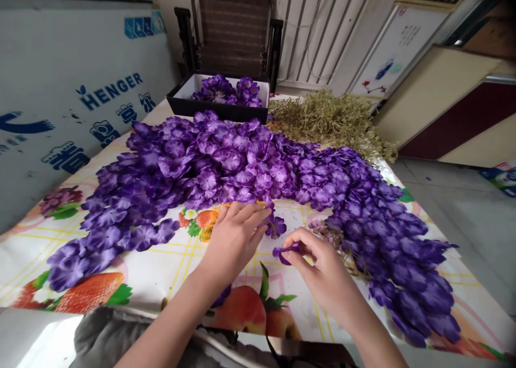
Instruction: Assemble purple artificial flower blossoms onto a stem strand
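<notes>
My left hand [238, 232] is over the middle of the table, its fingers held together and pointing right. At its fingertips is a purple artificial flower [278, 225] with a thin pale stem, which the thumb and fingers appear to pinch; the grip is partly hidden. Orange bits [206, 232] show beside and behind this hand. Just to the right, my right hand [318, 257] pinches a purple petal piece [285, 253] between thumb and forefinger. Purple petal pieces [226, 158] lie heaped in a wide arc around both hands.
A black box [217, 108] with white inner walls holds purple flowers at the back. Dry-looking beige stems [326, 115] are piled to its right. Smaller stems [346, 255] lie beside my right hand. A fruit-print tablecloth [161, 282] covers the table. Behind stands a folding chair [234, 29].
</notes>
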A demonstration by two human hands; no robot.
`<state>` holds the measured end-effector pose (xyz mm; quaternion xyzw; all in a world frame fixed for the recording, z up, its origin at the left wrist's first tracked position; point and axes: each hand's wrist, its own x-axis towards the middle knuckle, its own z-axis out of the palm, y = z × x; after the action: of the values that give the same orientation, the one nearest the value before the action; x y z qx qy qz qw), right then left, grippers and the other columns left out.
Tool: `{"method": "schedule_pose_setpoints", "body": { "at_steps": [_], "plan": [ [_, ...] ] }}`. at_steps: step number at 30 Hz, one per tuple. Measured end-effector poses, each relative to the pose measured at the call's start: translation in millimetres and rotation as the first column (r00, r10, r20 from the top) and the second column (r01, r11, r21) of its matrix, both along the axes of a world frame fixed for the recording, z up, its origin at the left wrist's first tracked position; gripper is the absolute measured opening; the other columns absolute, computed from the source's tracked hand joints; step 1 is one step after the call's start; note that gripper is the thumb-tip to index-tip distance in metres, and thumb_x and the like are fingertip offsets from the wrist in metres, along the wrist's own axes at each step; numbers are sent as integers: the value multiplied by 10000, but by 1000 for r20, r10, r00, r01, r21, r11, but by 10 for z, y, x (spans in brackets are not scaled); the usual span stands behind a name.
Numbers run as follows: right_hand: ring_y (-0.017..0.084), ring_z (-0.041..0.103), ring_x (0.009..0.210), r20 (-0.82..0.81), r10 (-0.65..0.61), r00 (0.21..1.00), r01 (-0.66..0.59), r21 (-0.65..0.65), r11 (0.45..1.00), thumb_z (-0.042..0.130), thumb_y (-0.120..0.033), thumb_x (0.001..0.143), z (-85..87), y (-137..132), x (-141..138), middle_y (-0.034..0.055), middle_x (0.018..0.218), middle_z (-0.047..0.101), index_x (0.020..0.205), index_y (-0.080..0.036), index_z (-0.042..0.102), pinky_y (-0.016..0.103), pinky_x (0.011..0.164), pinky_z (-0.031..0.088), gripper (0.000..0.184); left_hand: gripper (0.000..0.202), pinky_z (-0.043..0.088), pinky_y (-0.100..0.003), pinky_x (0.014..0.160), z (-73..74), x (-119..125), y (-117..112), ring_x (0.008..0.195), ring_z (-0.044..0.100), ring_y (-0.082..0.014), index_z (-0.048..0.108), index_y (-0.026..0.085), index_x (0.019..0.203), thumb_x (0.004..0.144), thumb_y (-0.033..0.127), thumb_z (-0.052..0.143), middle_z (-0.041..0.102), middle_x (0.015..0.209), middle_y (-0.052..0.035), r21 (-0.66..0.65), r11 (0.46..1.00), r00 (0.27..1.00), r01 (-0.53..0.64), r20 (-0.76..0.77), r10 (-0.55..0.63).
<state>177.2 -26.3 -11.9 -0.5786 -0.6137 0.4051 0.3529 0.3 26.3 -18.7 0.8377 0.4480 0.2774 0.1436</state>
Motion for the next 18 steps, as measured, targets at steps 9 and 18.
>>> {"method": "schedule_pose_setpoints", "body": {
  "at_steps": [9, 18],
  "plan": [
    [153, 644, 760, -152, -57, 987, 56, -17, 998, 596, -161, 797, 97, -72, 8, -8, 808, 682, 839, -212, 646, 250, 685, 495, 83, 83, 420, -338, 770, 85, 70, -86, 834, 544, -199, 611, 161, 812, 867, 128, 559, 648, 828, -30, -123, 992, 996, -12, 83, 22],
    [140, 664, 847, -336, 168, 927, -140, 106, 984, 554, -18, 796, 222, -192, 54, -11, 850, 691, 807, -227, 635, 250, 761, 516, 224, 165, 463, -250, 725, 342, 40, -285, 794, 608, -137, 673, 169, 824, 825, 33, 579, 667, 817, -15, -250, 926, 869, 282, 475, -136]
  ]
}}
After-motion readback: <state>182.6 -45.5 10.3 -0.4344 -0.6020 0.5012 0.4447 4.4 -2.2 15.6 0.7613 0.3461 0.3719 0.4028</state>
